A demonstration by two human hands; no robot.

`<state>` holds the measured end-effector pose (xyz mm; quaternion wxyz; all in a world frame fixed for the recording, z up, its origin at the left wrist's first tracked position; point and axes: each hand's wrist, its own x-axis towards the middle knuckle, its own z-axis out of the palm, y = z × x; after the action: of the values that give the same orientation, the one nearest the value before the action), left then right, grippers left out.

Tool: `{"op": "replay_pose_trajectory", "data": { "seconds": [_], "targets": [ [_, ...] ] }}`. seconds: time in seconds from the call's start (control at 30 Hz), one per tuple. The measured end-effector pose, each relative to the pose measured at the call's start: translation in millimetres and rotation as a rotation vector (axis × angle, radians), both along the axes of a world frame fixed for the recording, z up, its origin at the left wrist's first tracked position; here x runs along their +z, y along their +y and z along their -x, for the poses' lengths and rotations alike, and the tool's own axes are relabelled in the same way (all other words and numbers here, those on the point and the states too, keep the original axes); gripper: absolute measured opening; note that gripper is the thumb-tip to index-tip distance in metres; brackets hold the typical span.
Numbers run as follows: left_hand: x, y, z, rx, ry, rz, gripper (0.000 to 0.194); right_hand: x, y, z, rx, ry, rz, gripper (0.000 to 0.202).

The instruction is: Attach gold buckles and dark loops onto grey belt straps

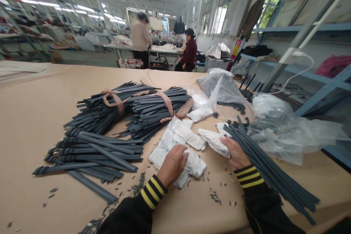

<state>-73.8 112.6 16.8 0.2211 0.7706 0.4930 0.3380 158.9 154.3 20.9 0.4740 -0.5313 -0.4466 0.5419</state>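
My right hand (236, 152) is closed on a white packet (215, 141), its thumb on top, beside a fan of dark grey straps (268, 164). My left hand (174, 164) rests with curled fingers on a pile of white packets (170, 135) at the middle of the table; whether its fingertips grip one is hidden. Two bundles of dark straps tied with pinkish cloth, the nearer one (153, 111) and the farther one (95, 113), lie beyond to the left. Loose straps with bands at their ends (93, 151) lie in front of them.
Small dark metal pieces (215, 195) are scattered over the brown table (41, 117). A clear bag of dark parts (219, 86) stands at the back, crumpled plastic (296, 135) at the right. Blue shelving (315, 76) rises at right. Two people (141, 40) are in the background.
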Motion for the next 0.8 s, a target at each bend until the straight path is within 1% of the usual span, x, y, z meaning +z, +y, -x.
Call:
{"op": "replay_pose_trajectory", "data": {
  "seconds": [0.07,0.1,0.17,0.2,0.23,0.27,0.3,0.37,0.47,0.57,0.63,0.7,0.77,0.8],
  "targets": [
    [5.4,0.4,-14.9,-0.018,-0.15,0.139,0.021,3.8,-7.5,6.9,0.001,0.07,0.005,0.032],
    [8.6,1.3,-22.6,-0.024,-0.271,0.247,0.023,6.1,-11.0,12.3,0.008,0.117,0.004,0.032],
    [14.5,4.5,-36.9,-0.044,-0.624,0.497,0.027,10.4,-16.7,24.7,0.034,0.227,-0.003,0.033],
    [17.0,7.0,-42.8,-0.053,-0.806,0.595,0.029,12.0,-18.8,30.6,0.054,0.284,-0.007,0.033],
    [18.9,9.8,-47.8,-0.057,-0.96,0.655,0.029,12.8,-20.3,36.0,0.074,0.333,-0.012,0.033],
    [20.4,12.8,-51.6,-0.056,-1.069,0.678,0.029,12.8,-21.5,40.6,0.094,0.369,-0.017,0.033],
    [21.4,15.6,-54.5,-0.051,-1.13,0.673,0.027,11.8,-22.5,44.2,0.106,0.399,-0.019,0.033],
    [22.1,20.2,-58.1,-0.022,-1.155,0.631,0.024,7.5,-24.7,48.8,0.1,0.446,-0.009,0.033],
    [20.1,24.8,-61.7,0.016,-1.152,0.589,0.023,-3.8,-29.7,50.0,0.05,0.479,0.04,0.035],
    [13.1,31.7,-65.2,0.038,-1.098,0.542,0.02,-20.4,-29.5,44.8,0.059,0.406,0.081,0.043],
    [7.2,38.7,-68.0,0.024,-1.071,0.506,0.017,-31.2,-22.0,38.5,0.053,0.327,0.059,0.052],
    [3.7,44.7,-72.2,-0.005,-1.036,0.472,0.013,-36.6,-11.1,31.4,0.057,0.279,0.053,0.067],
    [4.8,46.9,-78.3,-0.057,-0.989,0.454,0.011,-34.9,-2.0,25.2,0.036,0.21,0.008,0.075],
    [7.1,46.5,-81.7,-0.092,-0.978,0.453,0.009,-32.1,0.5,22.8,0.018,0.162,-0.034,0.074]
  ]
}}
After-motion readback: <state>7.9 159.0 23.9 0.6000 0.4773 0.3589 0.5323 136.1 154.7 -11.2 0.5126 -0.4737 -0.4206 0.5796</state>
